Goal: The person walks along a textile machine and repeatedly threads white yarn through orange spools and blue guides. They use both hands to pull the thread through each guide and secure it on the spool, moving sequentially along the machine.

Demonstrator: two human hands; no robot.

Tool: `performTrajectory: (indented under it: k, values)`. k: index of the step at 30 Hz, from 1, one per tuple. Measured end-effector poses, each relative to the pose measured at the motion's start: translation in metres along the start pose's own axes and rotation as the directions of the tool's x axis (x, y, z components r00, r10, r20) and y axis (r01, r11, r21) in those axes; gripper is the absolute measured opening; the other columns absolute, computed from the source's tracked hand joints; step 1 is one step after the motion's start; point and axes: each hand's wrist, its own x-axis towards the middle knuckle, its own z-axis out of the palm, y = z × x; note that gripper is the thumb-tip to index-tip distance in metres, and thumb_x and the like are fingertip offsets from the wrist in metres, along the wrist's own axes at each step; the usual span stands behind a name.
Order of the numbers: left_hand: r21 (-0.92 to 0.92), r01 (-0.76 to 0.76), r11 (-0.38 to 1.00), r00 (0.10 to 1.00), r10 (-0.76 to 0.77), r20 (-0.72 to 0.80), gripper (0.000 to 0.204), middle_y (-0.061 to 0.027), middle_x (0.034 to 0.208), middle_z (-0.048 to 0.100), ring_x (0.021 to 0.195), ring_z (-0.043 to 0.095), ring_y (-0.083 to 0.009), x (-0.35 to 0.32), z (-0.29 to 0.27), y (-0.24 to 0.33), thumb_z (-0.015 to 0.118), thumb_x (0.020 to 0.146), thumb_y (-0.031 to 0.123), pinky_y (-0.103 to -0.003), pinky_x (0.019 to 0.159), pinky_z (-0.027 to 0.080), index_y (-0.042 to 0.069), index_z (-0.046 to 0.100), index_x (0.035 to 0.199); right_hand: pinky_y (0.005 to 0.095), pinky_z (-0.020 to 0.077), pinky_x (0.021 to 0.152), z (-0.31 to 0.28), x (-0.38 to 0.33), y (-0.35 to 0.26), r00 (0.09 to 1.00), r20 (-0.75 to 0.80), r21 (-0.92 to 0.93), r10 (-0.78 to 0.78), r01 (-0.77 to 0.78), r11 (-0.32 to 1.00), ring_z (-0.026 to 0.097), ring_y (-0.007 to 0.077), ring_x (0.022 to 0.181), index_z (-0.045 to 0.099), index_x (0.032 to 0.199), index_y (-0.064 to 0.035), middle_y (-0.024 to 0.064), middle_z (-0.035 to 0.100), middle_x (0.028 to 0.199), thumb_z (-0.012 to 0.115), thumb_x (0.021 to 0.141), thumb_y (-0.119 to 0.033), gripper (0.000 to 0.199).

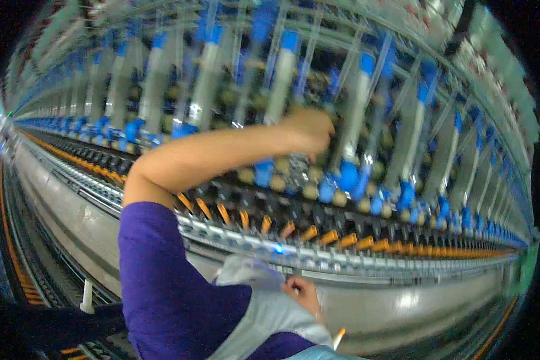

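My left arm, in a purple sleeve, reaches across the spinning frame, and my left hand (309,129) is among its upper parts. That hand is smeared by motion, and its fingers are mostly hidden. Just below it is a shiny grey speckled part (297,171), between blue fittings (348,175) and pale round rollers (339,198). Low in front of my grey apron (261,315), my right hand (303,293) has curled fingers; what they hold, if anything, does not show. A thin pale rod with an orange end (339,337) shows below the right wrist.
Pale upright tubes with blue tops (285,66) stand in a long row. Below runs a row of orange bobbins (309,233) above a metal rail (318,257). A grey floor (396,300) lies in front. Another machine's edge (18,258) is at the far left.
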Motion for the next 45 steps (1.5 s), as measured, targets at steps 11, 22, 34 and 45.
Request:
performTrajectory:
  k: [11,22,34,45]
  values:
    - [-0.369,-0.116,0.922,0.865,-0.090,-0.494,0.028,-0.0022,0.080,0.067,0.061,0.058,-0.0153,-0.014,-0.013,-0.007,0.044,0.082,0.005,-0.029,0.053,0.047,0.010,0.068,0.095,0.0211,0.0386,0.053,0.001,-0.011,-0.007,0.994,-0.108,-0.021,0.018,-0.020,1.000,0.047,0.0049,0.059,0.055,0.070,-0.0017,-0.0004,0.056,0.065,0.068,0.083,-0.011,0.020]
    - [0.091,0.165,0.982,0.955,-0.182,0.235,0.038,-0.0206,0.098,0.064,0.068,0.067,-0.0273,0.012,0.014,0.003,0.041,0.082,0.014,-0.038,0.057,0.055,0.000,0.058,0.114,0.0187,0.0406,0.060,-0.008,0.017,0.009,0.986,0.167,0.050,0.025,-0.034,0.998,0.050,0.0041,0.066,0.057,0.078,0.0003,-0.0004,0.057,0.072,0.064,0.083,-0.002,0.009]
    - [0.037,0.173,0.984,0.962,-0.177,0.207,0.023,-0.0218,0.070,0.064,0.057,0.065,-0.0280,0.028,0.017,-0.012,0.044,0.079,0.002,-0.038,0.053,0.054,-0.015,0.060,0.076,0.0190,0.0387,0.058,-0.029,0.025,0.086,0.946,0.323,-0.088,-0.011,0.041,0.995,0.046,0.0029,0.064,0.057,0.078,-0.0003,-0.0020,0.055,0.072,0.065,0.084,-0.006,0.011]
    - [0.116,0.062,0.991,0.944,-0.096,0.316,0.031,-0.0189,0.080,0.064,0.060,0.064,-0.0265,0.024,0.021,-0.024,0.047,0.083,0.014,-0.041,0.057,0.051,-0.008,0.059,0.101,0.0222,0.0409,0.057,-0.041,0.002,0.064,0.974,0.228,-0.014,0.000,0.004,1.000,0.049,0.0067,0.061,0.061,0.077,-0.0024,-0.0016,0.057,0.067,0.062,0.088,-0.019,0.020]
